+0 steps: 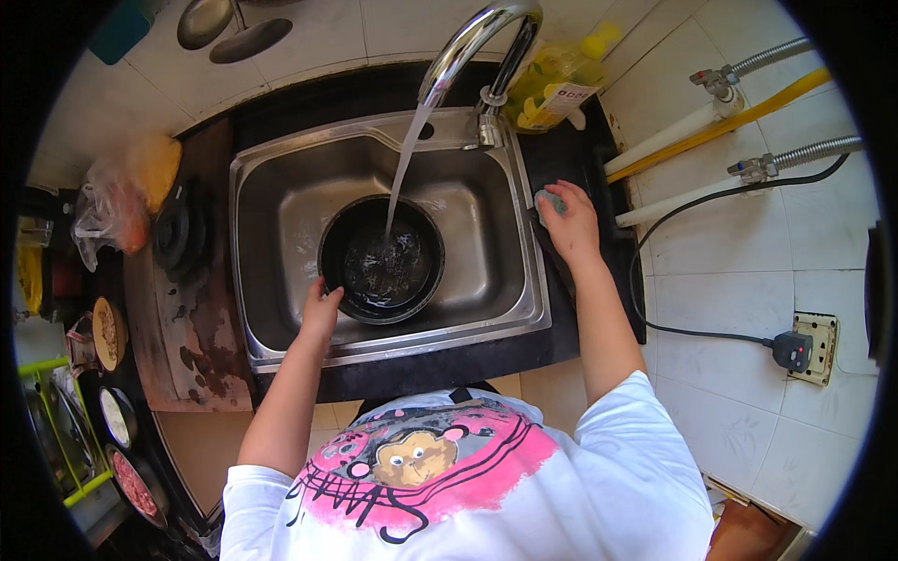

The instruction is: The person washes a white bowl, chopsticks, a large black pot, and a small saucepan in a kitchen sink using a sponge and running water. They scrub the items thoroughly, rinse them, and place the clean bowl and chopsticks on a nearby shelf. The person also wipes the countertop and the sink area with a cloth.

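Observation:
A round black pot [423, 292] sits in the steel sink [477, 309], with water in its bottom. From the curved chrome faucet [458, 51] a stream runs down into it. My left hand [321, 307] grips the pot's rim at its near left side, thumb and fingers closed on the edge. On the dark counter right of the sink, my right hand [572, 222] has its fingers closed around a small grey-green sponge [552, 202]. Part of the sponge is hidden under the fingers.
Yellow-green bottles [561, 79] stand behind the sink at right. Left of it lie a wet wooden board [192, 346], a black lid-like disc [178, 229] and a plastic bag [117, 206]. Bowls of food [131, 481] line the far left. A black cable [692, 332] runs to the wall socket.

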`<state>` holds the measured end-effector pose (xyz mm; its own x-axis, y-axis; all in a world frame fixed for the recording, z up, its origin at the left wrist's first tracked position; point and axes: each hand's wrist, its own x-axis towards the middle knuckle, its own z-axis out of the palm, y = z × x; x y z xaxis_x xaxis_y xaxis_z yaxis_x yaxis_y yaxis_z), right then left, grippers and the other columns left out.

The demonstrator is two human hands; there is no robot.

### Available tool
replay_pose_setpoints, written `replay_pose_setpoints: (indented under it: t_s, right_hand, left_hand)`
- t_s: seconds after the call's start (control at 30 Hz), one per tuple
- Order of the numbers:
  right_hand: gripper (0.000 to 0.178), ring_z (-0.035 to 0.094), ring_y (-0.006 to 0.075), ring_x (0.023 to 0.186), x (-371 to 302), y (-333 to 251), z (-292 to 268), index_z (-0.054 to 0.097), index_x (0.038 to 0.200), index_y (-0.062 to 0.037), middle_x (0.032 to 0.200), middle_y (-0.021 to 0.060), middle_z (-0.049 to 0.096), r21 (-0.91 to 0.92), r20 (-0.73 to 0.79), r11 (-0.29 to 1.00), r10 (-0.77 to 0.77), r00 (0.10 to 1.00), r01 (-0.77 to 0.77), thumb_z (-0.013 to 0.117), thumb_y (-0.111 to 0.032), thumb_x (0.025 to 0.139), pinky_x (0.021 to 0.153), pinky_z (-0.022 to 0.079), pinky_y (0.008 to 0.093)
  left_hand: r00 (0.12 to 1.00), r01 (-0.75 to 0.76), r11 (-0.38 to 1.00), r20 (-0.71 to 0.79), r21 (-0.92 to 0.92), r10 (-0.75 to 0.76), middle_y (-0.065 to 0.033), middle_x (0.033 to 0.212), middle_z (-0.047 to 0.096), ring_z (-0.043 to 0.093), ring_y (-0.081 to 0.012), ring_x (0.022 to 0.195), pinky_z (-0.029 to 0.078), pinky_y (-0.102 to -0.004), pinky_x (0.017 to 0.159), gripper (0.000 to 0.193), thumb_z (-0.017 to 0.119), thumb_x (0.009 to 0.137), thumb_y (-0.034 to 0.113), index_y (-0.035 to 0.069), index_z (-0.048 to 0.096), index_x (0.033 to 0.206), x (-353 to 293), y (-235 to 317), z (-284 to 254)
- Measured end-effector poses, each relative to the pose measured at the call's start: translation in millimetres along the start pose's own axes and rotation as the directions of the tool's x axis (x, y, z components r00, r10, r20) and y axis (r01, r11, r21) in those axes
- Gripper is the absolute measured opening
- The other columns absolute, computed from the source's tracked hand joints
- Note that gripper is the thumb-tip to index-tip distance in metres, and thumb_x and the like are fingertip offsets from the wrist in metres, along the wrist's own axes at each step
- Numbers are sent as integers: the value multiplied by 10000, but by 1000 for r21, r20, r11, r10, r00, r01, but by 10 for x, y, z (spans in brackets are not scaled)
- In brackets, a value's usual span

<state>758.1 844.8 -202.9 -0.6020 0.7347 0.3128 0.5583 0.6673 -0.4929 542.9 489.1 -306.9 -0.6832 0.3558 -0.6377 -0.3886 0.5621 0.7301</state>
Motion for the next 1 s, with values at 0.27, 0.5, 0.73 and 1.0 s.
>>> replay_pose_setpoints:
  t_s: [0.27,0.5,0.73,1.0]
  right_hand:
    - [279,591,300,878,-187,-1083,547,606,970,-69,972,125,608,389,555,921,-239,797,6,539,-300,829,757,468,368]
    - [368,581,332,933,-547,-1212,1952,540,1088,-71,970,177,607,148,874,937,-273,402,316,548,-325,821,780,469,403]
    - [261,609,352,868,-965,-1126,2963,518,1046,-36,915,208,621,-94,895,890,-121,429,447,457,-191,845,755,487,431]
    - [198,624,297,785,-619,-1594,3162,559,959,-92,840,137,638,-72,802,640,-419,426,765,449,-172,815,641,477,439]
  left_hand:
    - [989,-59,979,-119,194,83,-111,1000,573,594,-206,848,498,-326,656,533,577,847,208,19,358,1294,144,-178,-91]
    - [972,231,973,-34,9,-231,-152,810,628,639,-251,609,540,-364,583,357,571,812,166,-31,480,1095,32,-21,34]
    - [668,703,661,560,-262,-489,-206,880,603,624,-341,780,541,-464,734,288,421,837,131,-56,454,1053,394,-228,27]
    - [796,523,771,530,-362,-291,-195,935,587,627,-354,752,555,-484,617,311,383,823,37,-60,435,1114,258,-85,38]
